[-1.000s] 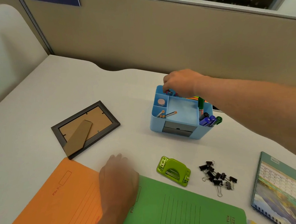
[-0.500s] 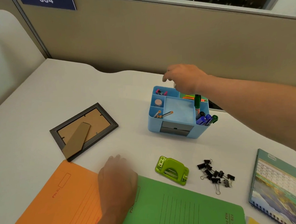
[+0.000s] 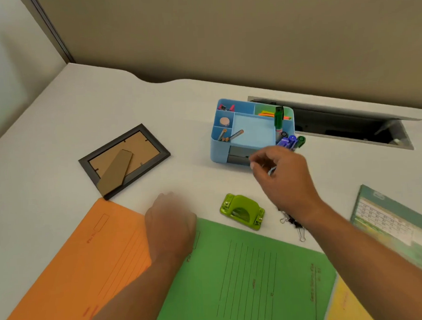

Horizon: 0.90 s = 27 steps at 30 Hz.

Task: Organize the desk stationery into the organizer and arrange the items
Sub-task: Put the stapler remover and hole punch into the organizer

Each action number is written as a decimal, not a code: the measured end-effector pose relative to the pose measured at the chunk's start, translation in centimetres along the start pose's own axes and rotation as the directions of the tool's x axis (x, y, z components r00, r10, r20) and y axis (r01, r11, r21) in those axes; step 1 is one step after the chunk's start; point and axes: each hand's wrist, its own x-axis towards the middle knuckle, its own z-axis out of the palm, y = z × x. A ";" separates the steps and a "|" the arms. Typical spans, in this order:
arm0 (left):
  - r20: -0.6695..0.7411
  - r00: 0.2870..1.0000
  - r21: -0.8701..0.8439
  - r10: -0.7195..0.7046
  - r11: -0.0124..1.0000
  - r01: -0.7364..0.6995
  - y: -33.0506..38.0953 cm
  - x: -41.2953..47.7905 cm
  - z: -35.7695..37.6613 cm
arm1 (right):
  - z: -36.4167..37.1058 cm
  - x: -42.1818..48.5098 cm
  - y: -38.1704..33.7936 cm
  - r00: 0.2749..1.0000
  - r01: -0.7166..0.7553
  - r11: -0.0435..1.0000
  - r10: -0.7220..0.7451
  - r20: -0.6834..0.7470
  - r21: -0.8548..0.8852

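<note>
The right hand (image 3: 282, 180) is hanging near the blue box (image 3: 218, 149); I cannot tell its grip. The left hand (image 3: 170, 225) is lying open on folders (image 3: 247, 268).

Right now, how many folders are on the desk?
3. An orange folder lies at the near left, a green folder right of it, and a yellow folder shows only a corner at the bottom right. Others may be out of frame.

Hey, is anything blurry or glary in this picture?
Head view: the left hand is smeared by blur, the right hand slightly soft; organizer and punch are sharp; the calendar at the right edge is soft; lighting is even, shadows faint, no glare.
</note>
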 end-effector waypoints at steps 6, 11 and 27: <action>-0.017 1.000 0.001 0.012 1.000 -0.012 0.0 0.0 0.0 | 3.0 -3.8 3.6 0.915 -0.318 0.946 0.323 0.243 -0.060; -0.028 1.000 -0.008 0.012 1.000 -0.013 0.0 -0.1 0.0 | 3.5 -4.5 3.8 0.871 -0.338 0.934 0.356 0.338 -0.112; -0.021 1.000 -0.019 0.015 1.000 -0.016 0.1 -0.1 -0.3 | 2.2 -3.0 1.0 0.865 -0.110 0.899 0.297 0.405 -0.424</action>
